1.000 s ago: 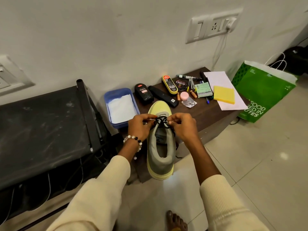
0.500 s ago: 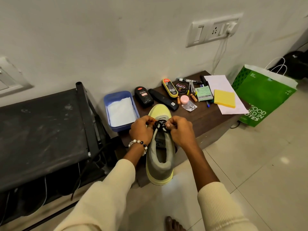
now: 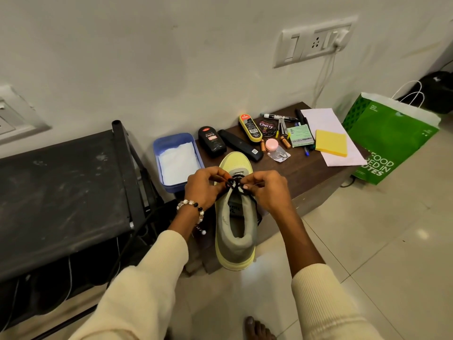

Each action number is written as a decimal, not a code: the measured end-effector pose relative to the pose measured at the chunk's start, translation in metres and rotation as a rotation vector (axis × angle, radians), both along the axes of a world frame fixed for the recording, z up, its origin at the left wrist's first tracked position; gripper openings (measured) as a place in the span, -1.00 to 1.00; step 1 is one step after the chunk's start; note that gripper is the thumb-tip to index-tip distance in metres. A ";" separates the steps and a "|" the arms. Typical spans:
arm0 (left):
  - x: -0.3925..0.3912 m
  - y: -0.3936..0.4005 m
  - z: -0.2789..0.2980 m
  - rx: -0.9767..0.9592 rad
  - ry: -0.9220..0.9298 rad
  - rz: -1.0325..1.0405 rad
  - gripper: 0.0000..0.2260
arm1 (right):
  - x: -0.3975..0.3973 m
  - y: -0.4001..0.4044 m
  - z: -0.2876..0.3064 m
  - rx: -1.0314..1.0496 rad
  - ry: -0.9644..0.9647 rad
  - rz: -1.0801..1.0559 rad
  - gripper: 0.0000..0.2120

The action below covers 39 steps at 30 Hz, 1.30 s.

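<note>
A grey shoe with a pale yellow sole and toe [image 3: 235,224] lies on the near edge of a low dark wooden table [image 3: 306,173], its heel hanging over the edge toward me. Its black lace [image 3: 234,184] is bunched into a knot above the tongue. My left hand [image 3: 204,186], with a bead bracelet at the wrist, pinches the lace from the left. My right hand [image 3: 263,188] pinches it from the right. Both hands meet over the shoe's throat and hide part of the lacing.
Beyond the shoe stand a blue tub with white cloth [image 3: 177,159], polish bottles [image 3: 212,141], a black brush [image 3: 241,148], a pink jar [image 3: 272,144], pens, paper and a yellow sponge [image 3: 331,146]. A black rack [image 3: 61,200] is left, a green paper bag [image 3: 392,136] right, tiled floor below.
Both hands have stayed at the lace knot, with the fingers shifting slightly. The view has tilted a little, so the shoe and table sit a bit lower in the picture.
</note>
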<state>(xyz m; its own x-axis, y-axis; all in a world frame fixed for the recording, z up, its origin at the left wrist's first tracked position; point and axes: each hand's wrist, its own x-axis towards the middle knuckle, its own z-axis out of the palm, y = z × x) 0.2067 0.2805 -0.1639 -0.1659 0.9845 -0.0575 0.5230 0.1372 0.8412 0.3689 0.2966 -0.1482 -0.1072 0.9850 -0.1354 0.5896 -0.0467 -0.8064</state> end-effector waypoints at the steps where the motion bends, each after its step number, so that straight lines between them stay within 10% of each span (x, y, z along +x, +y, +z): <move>1: 0.000 0.000 -0.001 0.005 -0.006 0.003 -0.81 | -0.001 0.000 0.000 0.016 -0.004 -0.004 -0.87; 39: 0.005 0.000 0.012 -0.002 0.384 -0.080 -0.80 | -0.007 0.003 0.002 0.027 -0.226 -0.028 -0.89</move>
<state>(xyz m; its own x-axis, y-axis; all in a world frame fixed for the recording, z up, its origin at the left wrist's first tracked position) 0.2119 0.2801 -0.1522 -0.0988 0.9951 -0.0082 0.8087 0.0851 0.5820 0.3621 0.2998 -0.1467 -0.0496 0.9907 -0.1269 0.7539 -0.0462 -0.6553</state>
